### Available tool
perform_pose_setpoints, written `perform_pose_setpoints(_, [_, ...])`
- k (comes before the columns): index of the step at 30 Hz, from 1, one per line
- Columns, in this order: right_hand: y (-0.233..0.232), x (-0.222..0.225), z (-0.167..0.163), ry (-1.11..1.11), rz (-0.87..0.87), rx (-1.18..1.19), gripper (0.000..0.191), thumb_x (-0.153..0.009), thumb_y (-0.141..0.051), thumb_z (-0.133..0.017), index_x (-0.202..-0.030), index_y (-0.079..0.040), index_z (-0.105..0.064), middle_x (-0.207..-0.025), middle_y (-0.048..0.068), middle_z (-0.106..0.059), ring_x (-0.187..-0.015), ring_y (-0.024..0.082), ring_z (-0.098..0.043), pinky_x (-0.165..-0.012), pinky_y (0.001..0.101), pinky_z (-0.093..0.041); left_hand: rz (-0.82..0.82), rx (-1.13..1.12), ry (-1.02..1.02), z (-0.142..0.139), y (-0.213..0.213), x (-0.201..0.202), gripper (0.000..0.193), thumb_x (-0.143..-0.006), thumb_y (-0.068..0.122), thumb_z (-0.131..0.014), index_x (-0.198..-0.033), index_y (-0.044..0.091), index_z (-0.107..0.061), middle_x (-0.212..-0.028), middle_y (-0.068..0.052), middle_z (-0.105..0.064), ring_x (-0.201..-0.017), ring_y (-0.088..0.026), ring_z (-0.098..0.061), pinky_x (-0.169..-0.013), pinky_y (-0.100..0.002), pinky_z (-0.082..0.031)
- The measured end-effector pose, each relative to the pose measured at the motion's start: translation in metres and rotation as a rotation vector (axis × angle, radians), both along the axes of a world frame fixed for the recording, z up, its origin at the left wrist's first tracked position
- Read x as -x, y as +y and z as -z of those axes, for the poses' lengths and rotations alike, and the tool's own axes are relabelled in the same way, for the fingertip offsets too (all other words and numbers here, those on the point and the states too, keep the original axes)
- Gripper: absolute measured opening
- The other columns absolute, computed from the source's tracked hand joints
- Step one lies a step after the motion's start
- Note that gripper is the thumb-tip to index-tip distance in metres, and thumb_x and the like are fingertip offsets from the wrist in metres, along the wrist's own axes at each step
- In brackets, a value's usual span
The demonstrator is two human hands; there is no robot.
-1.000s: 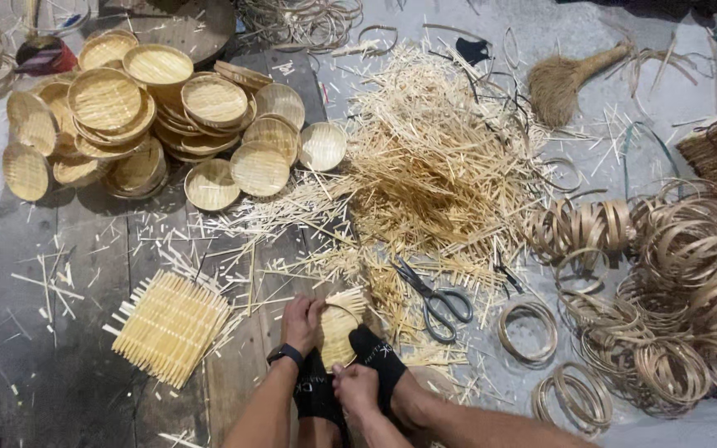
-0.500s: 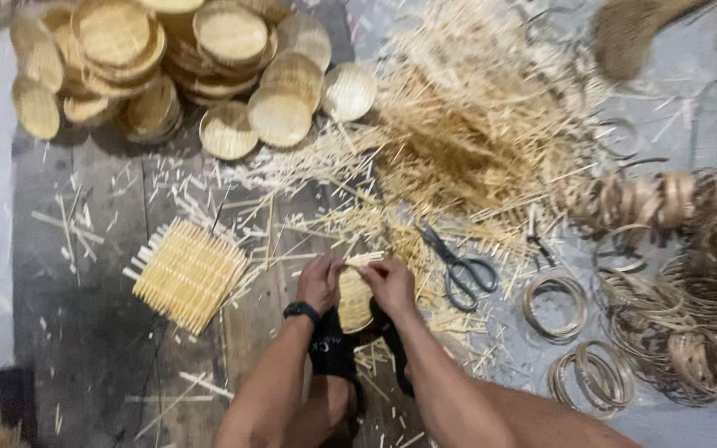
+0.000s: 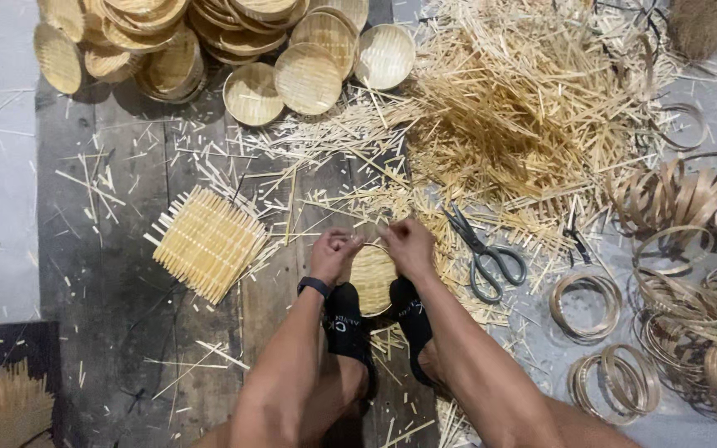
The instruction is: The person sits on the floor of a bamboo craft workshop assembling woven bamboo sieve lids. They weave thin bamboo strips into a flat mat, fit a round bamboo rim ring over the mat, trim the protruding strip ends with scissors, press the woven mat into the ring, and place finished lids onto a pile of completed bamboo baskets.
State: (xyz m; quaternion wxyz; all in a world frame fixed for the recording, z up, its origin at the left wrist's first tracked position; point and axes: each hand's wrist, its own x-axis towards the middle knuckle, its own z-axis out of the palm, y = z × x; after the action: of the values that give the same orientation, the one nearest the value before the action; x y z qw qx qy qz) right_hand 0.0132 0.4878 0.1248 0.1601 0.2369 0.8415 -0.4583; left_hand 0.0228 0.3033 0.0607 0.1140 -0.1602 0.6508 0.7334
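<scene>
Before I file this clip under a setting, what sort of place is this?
Probably a floor-level basket-weaving workshop: finished round baskets are stacked by a heap of cut bamboo strips, with hoops and scissors nearby.

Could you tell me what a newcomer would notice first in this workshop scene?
Probably the big heap of pale bamboo splints spilling across the upper middle, with round woven trays stacked at upper left. At centre bottom, the left hand and right hand work a small woven disc, scissors just right.
</scene>
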Motion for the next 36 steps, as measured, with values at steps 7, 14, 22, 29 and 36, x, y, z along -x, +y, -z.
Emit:
perform_pose_setpoints(7, [-0.054,0.009,-0.029,0.032,-0.487,-0.139,0.045,-0.084,-0.060,-0.075,-0.089,-0.015,-0.073,-0.094,0.009,-0.073,-0.088,0.025,-0.066,-0.079,0.0436,-0.050,-0.429,0.992,0.292,-0.034,0.008,-0.064,0.028,-0.089,0.035,-0.078,-0.097,0.008,-0.078,-0.091,-0.016,-0.070,-0.085,-0.033,-0.066,-0.072,-0.043,-0.053])
perform_pose_setpoints(14, [-0.063,0.021,-0.047,-0.199,-0.451,-0.196,0.047,-0.079,-0.064,-0.075,-0.087,-0.018,-0.067,-0.086,0.008,-0.074,-0.086,0.025,-0.070,-0.076,0.0429,-0.052,-0.227,0.648,0.019,-0.003,-0.004,-0.069,0.040,-0.098,0.041,-0.066,-0.095,0.003,-0.076,-0.080,-0.019,-0.071,-0.068,-0.029,-0.067,-0.066,-0.040,-0.051])
perform_pose_setpoints(22, [-0.041,0.021,-0.061,-0.081,-0.188,0.181,0.040,-0.081,-0.033,-0.076,-0.116,-0.014,-0.072,-0.113,0.008,-0.075,-0.099,0.021,-0.073,-0.089,0.0389,-0.060,-0.166,0.449,-0.245,-0.007,-0.033,-0.043,0.036,-0.084,0.032,-0.080,-0.103,0.001,-0.075,-0.086,-0.018,-0.078,-0.079,-0.027,-0.070,-0.070,-0.039,-0.054])
perform_pose_setpoints(29, [0.181,0.038,-0.208,0.132,-0.695,-0.753,0.039,-0.098,-0.045,-0.066,-0.114,-0.012,-0.078,-0.113,0.017,-0.073,-0.104,0.033,-0.067,-0.095,0.0484,-0.053,0.362,0.634,0.033,-0.070,0.001,-0.014,0.052,-0.074,0.022,-0.085,-0.121,0.006,-0.071,-0.106,-0.015,-0.077,-0.096,-0.028,-0.074,-0.086,-0.038,-0.058])
perform_pose_setpoints(36, [0.287,-0.041,-0.166,-0.227,-0.603,-0.676,0.036,-0.096,-0.045,-0.064,-0.119,-0.019,-0.076,-0.111,0.009,-0.079,-0.095,0.027,-0.077,-0.089,0.0432,-0.060,0.597,0.833,0.530,-0.114,0.039,-0.058,0.027,-0.091,-0.003,-0.062,-0.115,0.005,-0.068,-0.123,-0.011,-0.073,-0.107,-0.029,-0.071,-0.095,-0.040,-0.059])
